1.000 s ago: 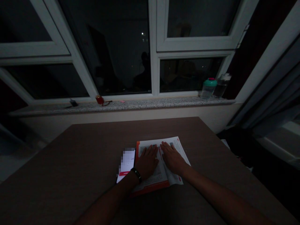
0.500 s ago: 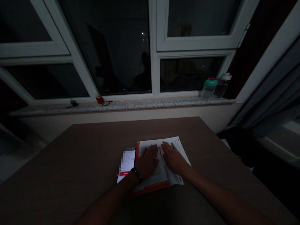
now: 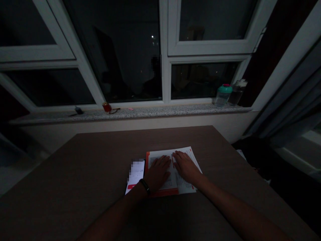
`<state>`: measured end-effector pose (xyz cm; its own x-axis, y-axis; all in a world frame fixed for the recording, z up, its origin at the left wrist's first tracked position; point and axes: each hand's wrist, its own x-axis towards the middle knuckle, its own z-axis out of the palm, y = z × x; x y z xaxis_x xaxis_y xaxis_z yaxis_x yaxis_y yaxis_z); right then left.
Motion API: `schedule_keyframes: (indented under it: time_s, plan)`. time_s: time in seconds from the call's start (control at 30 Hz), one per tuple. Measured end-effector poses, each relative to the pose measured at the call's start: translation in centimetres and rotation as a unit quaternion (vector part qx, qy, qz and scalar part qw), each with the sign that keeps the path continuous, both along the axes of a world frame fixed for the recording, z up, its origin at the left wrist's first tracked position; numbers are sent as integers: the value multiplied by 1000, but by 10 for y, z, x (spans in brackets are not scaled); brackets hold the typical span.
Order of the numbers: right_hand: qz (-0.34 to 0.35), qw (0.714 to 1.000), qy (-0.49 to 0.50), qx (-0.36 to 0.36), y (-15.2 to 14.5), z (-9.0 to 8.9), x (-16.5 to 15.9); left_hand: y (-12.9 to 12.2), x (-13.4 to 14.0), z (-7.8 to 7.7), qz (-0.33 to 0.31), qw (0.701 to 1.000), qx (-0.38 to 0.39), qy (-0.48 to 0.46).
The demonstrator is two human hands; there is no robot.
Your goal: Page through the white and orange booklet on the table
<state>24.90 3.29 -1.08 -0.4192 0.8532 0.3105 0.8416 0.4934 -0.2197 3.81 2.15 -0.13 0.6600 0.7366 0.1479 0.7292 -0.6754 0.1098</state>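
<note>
A printed booklet (image 3: 173, 183) with orange edging lies on the brown table. A fold or page edge runs lengthwise near its middle. My left hand (image 3: 158, 170) rests flat on the left part, fingers stretched away from me; a dark band (image 3: 144, 186) circles that wrist. My right hand (image 3: 186, 167) lies palm down on the right part, its fingertips close to the fold and to the left fingers. Neither hand grasps anything. Left of the booklet, partly behind my left wrist, is a phone (image 3: 136, 172) with a lit screen.
The brown table (image 3: 87, 167) reaches toward a stone windowsill (image 3: 155, 112). On the sill stand a teal-lidded bottle (image 3: 223, 95), another clear bottle (image 3: 237, 93), a small red container (image 3: 106, 107) and a small dark object (image 3: 78, 110). A grey curtain (image 3: 288, 93) hangs at right.
The booklet's near edge now sits farther from me and its near right corner looks flatter. My right hand's fingers are a little more bent; my left hand has barely moved.
</note>
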Motion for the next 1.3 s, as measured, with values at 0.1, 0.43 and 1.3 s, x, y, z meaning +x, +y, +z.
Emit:
schedule_keyframes:
  time_s: [0.1, 0.43, 1.3]
  plan:
    - [20, 1000, 5, 0, -5, 4, -1, -1, 2, -4, 3, 1000, 11, 5]
    - [27, 1000, 15, 2, -5, -14, 1, -3, 5, -7, 15, 1000, 1, 10]
    - [2, 999, -32, -11, -6, -16, -1, -7, 8, -11, 31, 999, 17, 15]
